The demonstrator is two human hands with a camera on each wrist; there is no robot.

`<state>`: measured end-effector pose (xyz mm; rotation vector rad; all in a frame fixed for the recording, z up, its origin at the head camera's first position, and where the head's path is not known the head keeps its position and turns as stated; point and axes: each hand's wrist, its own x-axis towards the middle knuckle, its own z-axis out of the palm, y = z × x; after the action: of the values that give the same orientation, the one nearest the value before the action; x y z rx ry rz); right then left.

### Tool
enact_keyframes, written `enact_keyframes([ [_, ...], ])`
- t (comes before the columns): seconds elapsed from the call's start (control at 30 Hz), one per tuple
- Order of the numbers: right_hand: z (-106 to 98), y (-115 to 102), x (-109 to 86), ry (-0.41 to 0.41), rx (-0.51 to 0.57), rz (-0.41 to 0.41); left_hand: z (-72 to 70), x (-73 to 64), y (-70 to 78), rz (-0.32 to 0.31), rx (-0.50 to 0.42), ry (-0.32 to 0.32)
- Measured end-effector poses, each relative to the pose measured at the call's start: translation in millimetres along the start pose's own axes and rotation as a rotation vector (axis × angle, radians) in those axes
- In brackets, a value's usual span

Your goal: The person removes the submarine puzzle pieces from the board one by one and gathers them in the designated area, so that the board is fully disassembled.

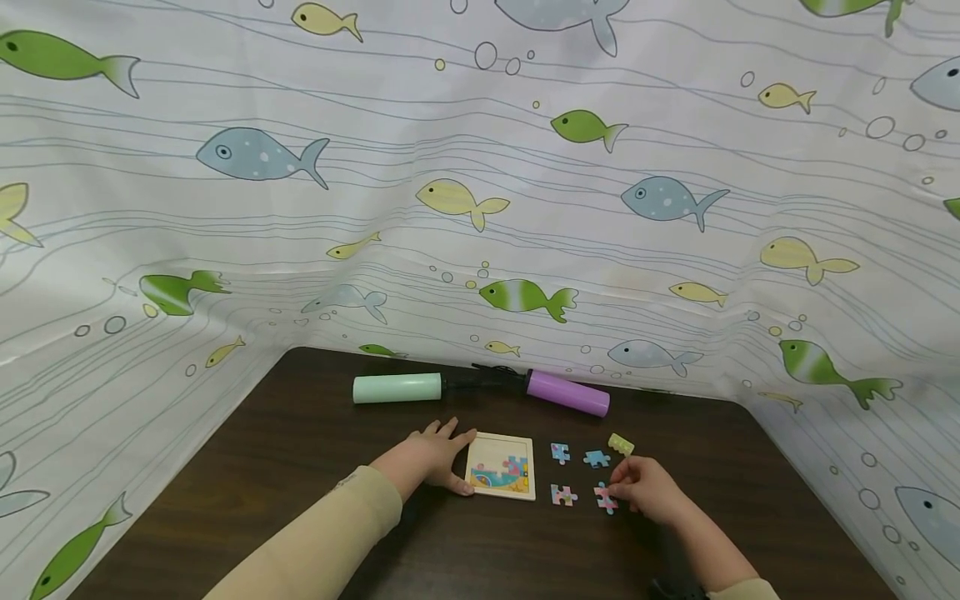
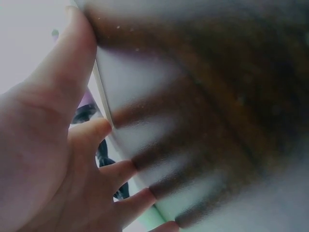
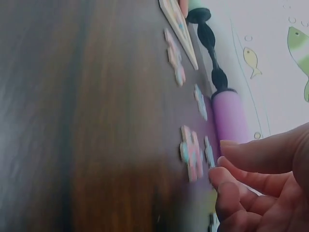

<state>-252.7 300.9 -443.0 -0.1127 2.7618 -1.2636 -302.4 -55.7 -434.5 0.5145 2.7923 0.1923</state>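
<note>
A square wooden puzzle tray [image 1: 501,497] lies on the table, partly filled with joined jigsaw pieces in its lower part. My left hand [image 1: 437,457] rests at the tray's left side with fingers spread, thumb and index finger touching its edge; the left wrist view shows the same hand [image 2: 72,154] flat on the tabletop. My right hand [image 1: 647,487] is beside a pink jigsaw piece [image 1: 604,497]. In the right wrist view the thumb and fingers are loosely bent with a gap between them, and the pink piece [image 3: 191,153] lies on the table just beyond the fingertips.
Near the tray lie a blue-and-pink piece [image 1: 560,452], a blue piece [image 1: 597,458], another pink piece [image 1: 562,495] and a yellow-green piece [image 1: 621,444]. Behind are a mint cylinder [image 1: 397,388] and a purple cylinder [image 1: 568,393] joined by black parts. A fish-print curtain [image 1: 450,250] surrounds the dark table.
</note>
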Motion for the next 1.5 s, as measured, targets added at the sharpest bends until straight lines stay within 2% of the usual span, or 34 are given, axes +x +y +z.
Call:
enact_keyframes([
  [0.17, 8.4, -15.9, 7.1, 0.006, 0.013, -0.049, 0.1, -0.3, 0.5, 0.001, 0.0, 0.001],
  [0.33, 25.1, -40.0, 21.0, 0.032, -0.015, -0.077, -0.4, -0.5, 0.4, 0.002, -0.007, 0.003],
  [0.5, 47.7, -59.9, 39.2, -0.028, -0.028, -0.152, 0.0, -1.6, 0.5, 0.002, -0.008, 0.004],
  [0.7, 71.0, -70.6, 55.7, -0.078, -0.051, -0.203, 0.4, -2.0, 1.0, 0.009, -0.021, 0.002],
  [0.83, 78.9, -74.8, 62.0, -0.094, -0.062, -0.208, -0.9, -2.6, 1.3, 0.01, -0.014, 0.003],
  [1.1, 89.9, -84.0, 67.9, -0.13, -0.111, -0.132, -4.4, -4.5, 2.6, 0.005, -0.016, -0.003],
  [1.5, 92.3, -88.0, 67.8, -0.153, -0.141, -0.153, -1.7, -2.7, 1.0, 0.001, -0.013, -0.003],
])
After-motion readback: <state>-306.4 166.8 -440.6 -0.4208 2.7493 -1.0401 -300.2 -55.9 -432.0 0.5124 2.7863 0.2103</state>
